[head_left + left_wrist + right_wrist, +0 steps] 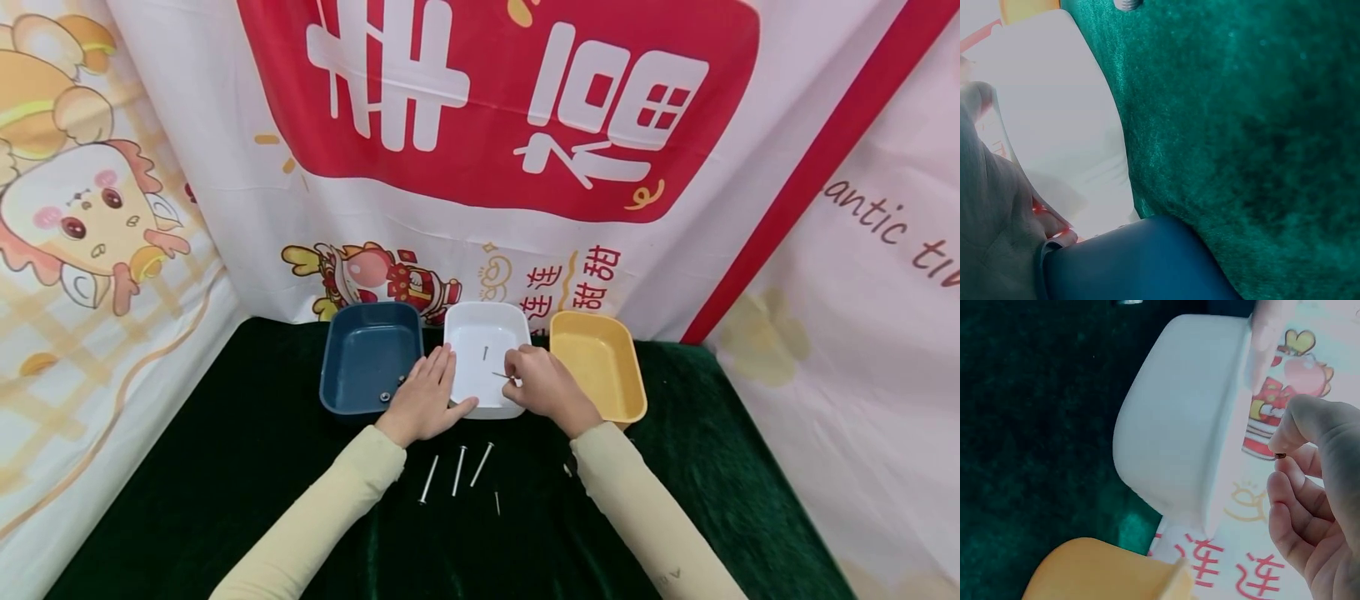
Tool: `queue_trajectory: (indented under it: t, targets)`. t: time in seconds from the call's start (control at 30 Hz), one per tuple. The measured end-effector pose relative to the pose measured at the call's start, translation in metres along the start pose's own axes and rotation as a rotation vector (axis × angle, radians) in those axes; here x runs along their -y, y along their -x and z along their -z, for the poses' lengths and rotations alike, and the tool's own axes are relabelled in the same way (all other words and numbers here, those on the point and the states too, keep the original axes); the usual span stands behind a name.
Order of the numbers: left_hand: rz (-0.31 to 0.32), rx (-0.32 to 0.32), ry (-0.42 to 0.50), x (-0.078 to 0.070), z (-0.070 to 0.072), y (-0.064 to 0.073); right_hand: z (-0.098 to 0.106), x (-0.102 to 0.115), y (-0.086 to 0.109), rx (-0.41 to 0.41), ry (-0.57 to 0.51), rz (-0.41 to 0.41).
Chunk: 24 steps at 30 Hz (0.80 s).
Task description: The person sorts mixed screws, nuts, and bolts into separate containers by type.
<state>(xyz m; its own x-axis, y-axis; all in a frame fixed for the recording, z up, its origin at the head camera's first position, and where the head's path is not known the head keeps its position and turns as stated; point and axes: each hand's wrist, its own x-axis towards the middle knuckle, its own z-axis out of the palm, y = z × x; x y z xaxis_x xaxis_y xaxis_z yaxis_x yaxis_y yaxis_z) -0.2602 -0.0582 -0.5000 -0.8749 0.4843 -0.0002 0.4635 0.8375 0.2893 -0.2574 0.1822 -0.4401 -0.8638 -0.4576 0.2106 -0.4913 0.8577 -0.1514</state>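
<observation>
My right hand [547,383] pinches a small thin screw [500,375] between thumb and forefinger, over the white bin [487,412]. In the right wrist view the screw's dark end [1280,455] pokes out between the fingertips. Another small screw [485,353] lies on the white bin's floor. Across the adjoining rims of the white and blue bins, my left hand [423,400] rests with fingers straight and thumb spread along the white bin's near edge. Its palm side and fingertips show by the rims in the left wrist view.
The blue bin [348,410] holds small metal nuts [385,397]. To the right stands a yellow bin [637,400], partly behind my right forearm. On the green cloth [262,500] in front lie several long bolts [459,471] and one small screw [497,503]. A printed curtain hangs behind the bins.
</observation>
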Motion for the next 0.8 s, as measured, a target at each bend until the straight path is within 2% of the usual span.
queue_trajectory:
  t: [0.3, 0.5, 0.8]
  targets:
    - [-0.006, -0.011, -0.005, 0.002, -0.001, 0.000, -0.019, -0.011, -0.020, 0.039, -0.051, -0.092]
    - [-0.008, -0.009, -0.016, 0.005, -0.005, -0.003, -0.027, -0.013, -0.027, 0.029, -0.113, -0.132]
    - [-0.002, 0.000, -0.017, -0.001, 0.002, 0.001, -0.014, -0.010, -0.017, -0.014, -0.159, -0.079]
